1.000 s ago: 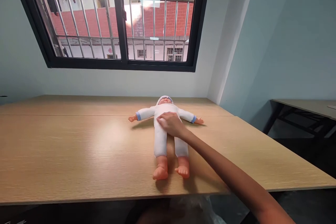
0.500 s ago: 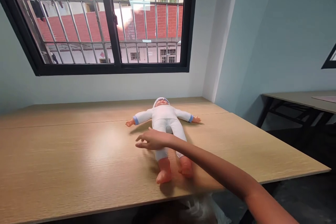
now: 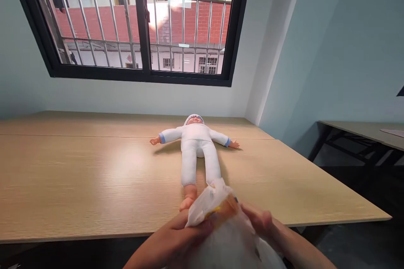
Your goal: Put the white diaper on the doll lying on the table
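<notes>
Head view | right hand (image 3: 260, 220) has left the doll (image 3: 196, 134); work is now at the white plastic bag (image 3: 205, 207) | left hand (image 3: 180, 231) is curled, holding it; right hand is at its side, grip I cannot tell | doll lies on the counter (image 3: 94, 185), beyond

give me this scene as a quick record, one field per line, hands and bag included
left hand: at the left side of the translucent plastic bag, grip blurred
right hand: at the bag's right side, grip unclear
plastic bag: white, in front of the table's near edge, hiding one doll foot
bag contents: something orange and yellow, too blurred to name
baby doll: on its back, arms spread, white outfit with blue cuffs
table: light wood-grain top
window: dark frame, metal bars beyond
</notes>
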{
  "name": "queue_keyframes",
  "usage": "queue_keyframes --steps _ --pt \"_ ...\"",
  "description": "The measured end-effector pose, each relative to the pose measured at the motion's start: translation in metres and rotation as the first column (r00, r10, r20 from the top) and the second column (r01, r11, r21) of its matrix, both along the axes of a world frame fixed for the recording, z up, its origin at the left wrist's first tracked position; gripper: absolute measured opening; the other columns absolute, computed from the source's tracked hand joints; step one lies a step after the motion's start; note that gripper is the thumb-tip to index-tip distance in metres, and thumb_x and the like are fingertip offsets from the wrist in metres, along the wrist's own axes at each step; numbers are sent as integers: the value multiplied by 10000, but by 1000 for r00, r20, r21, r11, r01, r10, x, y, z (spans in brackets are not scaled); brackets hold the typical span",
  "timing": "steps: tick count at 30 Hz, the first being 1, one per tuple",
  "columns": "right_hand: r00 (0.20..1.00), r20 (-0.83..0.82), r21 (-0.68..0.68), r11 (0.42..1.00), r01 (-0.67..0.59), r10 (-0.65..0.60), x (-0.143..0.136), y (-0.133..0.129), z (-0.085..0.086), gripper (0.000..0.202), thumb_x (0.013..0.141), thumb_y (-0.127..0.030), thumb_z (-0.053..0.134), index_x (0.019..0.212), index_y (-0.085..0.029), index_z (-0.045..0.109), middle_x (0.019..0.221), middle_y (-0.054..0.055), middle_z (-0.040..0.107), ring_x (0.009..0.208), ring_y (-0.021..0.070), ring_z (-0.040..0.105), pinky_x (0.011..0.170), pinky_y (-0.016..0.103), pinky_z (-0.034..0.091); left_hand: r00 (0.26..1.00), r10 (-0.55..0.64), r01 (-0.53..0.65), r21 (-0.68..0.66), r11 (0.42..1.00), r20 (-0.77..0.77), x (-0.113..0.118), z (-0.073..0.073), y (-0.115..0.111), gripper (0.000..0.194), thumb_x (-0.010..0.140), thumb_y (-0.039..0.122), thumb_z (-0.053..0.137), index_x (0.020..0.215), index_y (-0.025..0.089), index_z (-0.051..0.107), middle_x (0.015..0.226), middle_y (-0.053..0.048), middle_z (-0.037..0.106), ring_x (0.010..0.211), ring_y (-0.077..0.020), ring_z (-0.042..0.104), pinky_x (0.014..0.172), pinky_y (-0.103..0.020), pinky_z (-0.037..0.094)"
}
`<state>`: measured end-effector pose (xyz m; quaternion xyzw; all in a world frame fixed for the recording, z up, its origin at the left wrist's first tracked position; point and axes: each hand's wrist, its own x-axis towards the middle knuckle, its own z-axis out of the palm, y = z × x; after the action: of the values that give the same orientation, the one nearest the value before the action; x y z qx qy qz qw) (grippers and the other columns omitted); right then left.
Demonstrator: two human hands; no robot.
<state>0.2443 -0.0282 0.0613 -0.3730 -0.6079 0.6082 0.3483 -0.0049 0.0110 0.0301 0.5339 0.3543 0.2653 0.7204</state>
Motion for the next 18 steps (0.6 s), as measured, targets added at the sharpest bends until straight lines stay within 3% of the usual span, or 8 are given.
queue_keyframes --steps 3,7,10,12,15,18 --pt "996 -61 -71 995 -70 66 -4 3 -25 872 738 -857 496 1323 -225 634 1328 124 615 1266 345 539 1074 423 420 997 -1 6 60 998 -81 4 7 2 626 714 564 745 1230 214 688 1441 -69 517 1332 -367 420 1105 -462 361" --pt "989 -135 -110 991 -77 62 -14 -2 -39 754 657 -640 789 1299 -275 640 1211 60 678 1142 321 618 973 356 488 976 -123 153 162 975 -181 9 22 -12 501 846 579 604 1210 247 696 1225 -53 669 1174 -329 568 1019 -423 437" --pt "998 -37 -6 998 56 -56 -19 -8 -29 525 785 -589 703 1153 -215 712 1072 51 710 1013 278 647 886 303 505 968 -127 182 259 949 -216 8 28 -19 446 885 465 606 1294 289 640 1230 -35 670 1123 -298 595 1005 -393 447" --pt "985 74 58 987 152 -156 -19 -10 -21 460 834 -593 646 975 -169 755 958 58 722 898 245 649 781 256 510 979 -126 168 287 943 -160 3 26 -16 556 846 398 679 1382 310 560 1348 -37 598 1175 -296 565 1033 -392 432" --pt "939 94 69 943 325 -331 -17 -11 -23 475 799 -611 680 916 -158 764 892 66 730 863 238 652 750 248 519 989 -141 151 293 944 -53 -5 15 -5 667 792 400 751 1412 293 528 1457 -61 493 1291 -323 473 1076 -413 396" --pt "845 -2 -39 844 534 -535 -19 -11 -35 528 717 -643 740 923 -157 764 868 84 742 850 260 680 734 278 549 983 -164 137 282 950 76 -5 0 2 677 766 541 743 1348 229 597 1348 -106 572 1301 -349 453 1072 -430 387"
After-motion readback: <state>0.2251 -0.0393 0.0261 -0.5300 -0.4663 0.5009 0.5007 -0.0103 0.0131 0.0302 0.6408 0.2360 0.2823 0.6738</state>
